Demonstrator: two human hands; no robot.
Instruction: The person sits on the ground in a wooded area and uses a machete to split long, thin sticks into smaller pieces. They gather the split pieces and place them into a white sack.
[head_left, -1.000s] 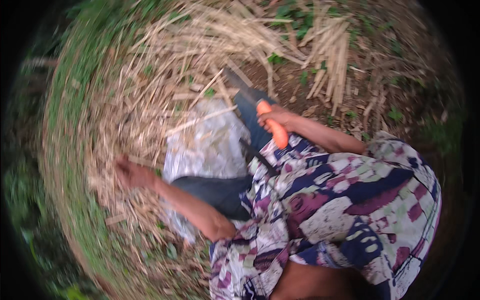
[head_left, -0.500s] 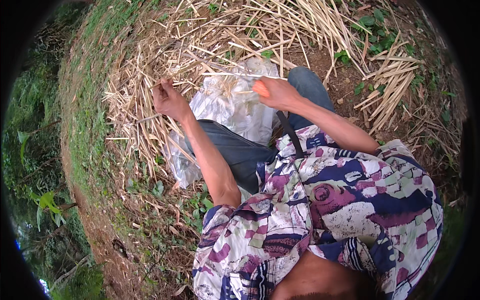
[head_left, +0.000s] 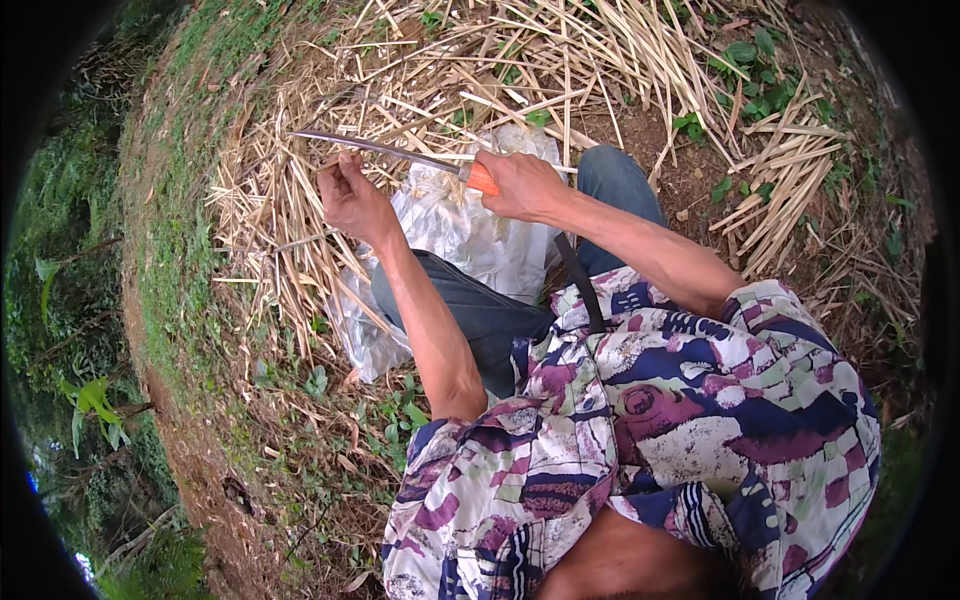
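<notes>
My right hand (head_left: 520, 186) is closed round the orange handle of a knife (head_left: 380, 147). Its long narrow blade points left and slightly away, passing just beyond my left fingertips. My left hand (head_left: 358, 200) is raised left of it, thumb and fingers pinched together. Whatever they hold is too small to make out. A thin pale strip (head_left: 563, 169) shows beside my right hand; whether I grip it is unclear. Below both hands a crumpled, whitish plastic sheet (head_left: 455, 225) lies across the ground and by my legs.
Many split, straw-coloured sticks (head_left: 270, 205) lie scattered left of the sheet. More sticks (head_left: 640, 50) spread along the far side, and a smaller pile (head_left: 785, 170) lies at the right. My bent knees (head_left: 615, 185) flank the sheet. Low green plants (head_left: 750, 60) grow among the sticks.
My right hand has moved left, and the knife blade now shows plainly, angled toward the left. My left hand has shifted slightly right and stays pinched.
</notes>
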